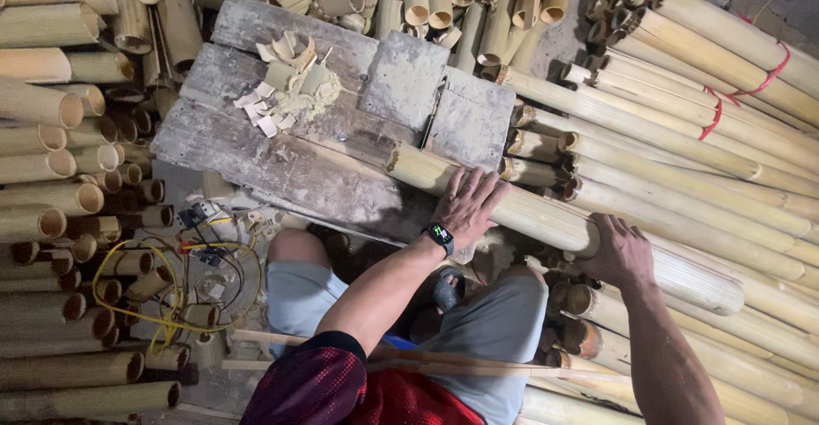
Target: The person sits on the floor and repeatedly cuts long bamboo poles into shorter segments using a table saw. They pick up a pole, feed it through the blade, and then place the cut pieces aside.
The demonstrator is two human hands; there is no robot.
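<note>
A long pale bamboo pole lies across the right end of a weathered wooden workbench, its cut end near the bench's middle. My left hand rests flat on top of the pole, fingers spread, a dark watch on the wrist. My right hand grips the same pole farther right, fingers wrapped around it. I sit behind the bench with my knees in light grey shorts below it.
Bamboo chips and sawdust lie on the bench's far left. Stacks of cut bamboo tubes fill the left side. Long poles tied with red cord lie to the right. Yellow cable coils on the floor at the left.
</note>
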